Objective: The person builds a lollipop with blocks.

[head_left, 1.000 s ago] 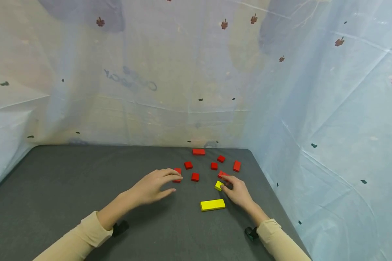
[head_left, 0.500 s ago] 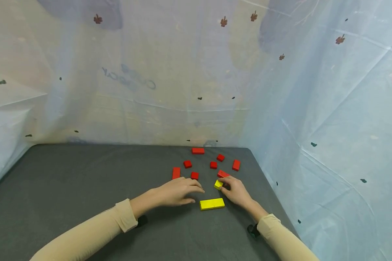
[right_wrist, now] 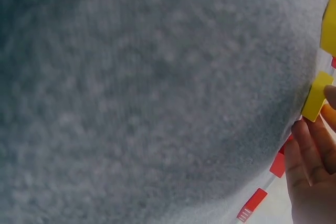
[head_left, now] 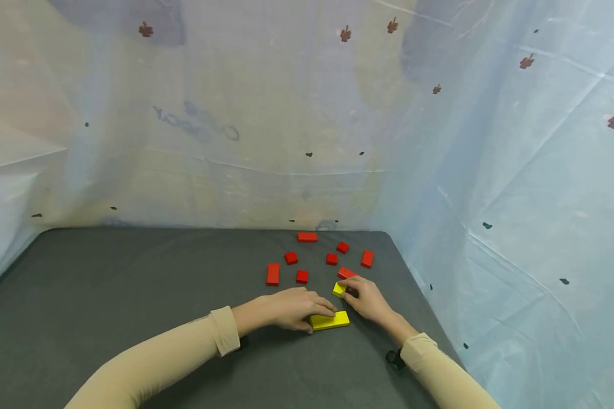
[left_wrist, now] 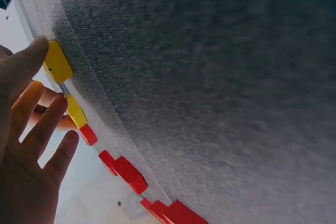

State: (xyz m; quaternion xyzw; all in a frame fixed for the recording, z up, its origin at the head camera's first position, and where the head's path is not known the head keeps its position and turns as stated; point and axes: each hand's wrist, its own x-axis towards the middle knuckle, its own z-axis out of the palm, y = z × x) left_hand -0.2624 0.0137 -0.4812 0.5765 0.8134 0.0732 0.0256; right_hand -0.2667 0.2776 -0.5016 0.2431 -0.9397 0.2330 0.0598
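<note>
My left hand [head_left: 299,308] reaches over the long yellow block [head_left: 332,321]. Its thumb lies by the near left corner, and the fingers extend across the far side. In the left wrist view these fingers are spread and the thumb overlaps the long yellow block [left_wrist: 59,62]. To the right, my right hand [head_left: 369,300] pinches a small yellow block [head_left: 338,289] on the table between thumb and fingers. The right wrist view shows the small yellow block [right_wrist: 316,97] at the thumb and fingertips. Just behind that hand lies a red block [head_left: 346,272], partly covered by the fingers.
Several red blocks are scattered farther back, among them an oblong one [head_left: 273,274], a small one [head_left: 302,276] and one near the back edge [head_left: 307,237]. The dark grey table [head_left: 133,295] meets a pale plastic sheet [head_left: 256,187] behind and on the right.
My left hand has moved right, from beside the left red block to over the long yellow block. My right hand stays at the small yellow block.
</note>
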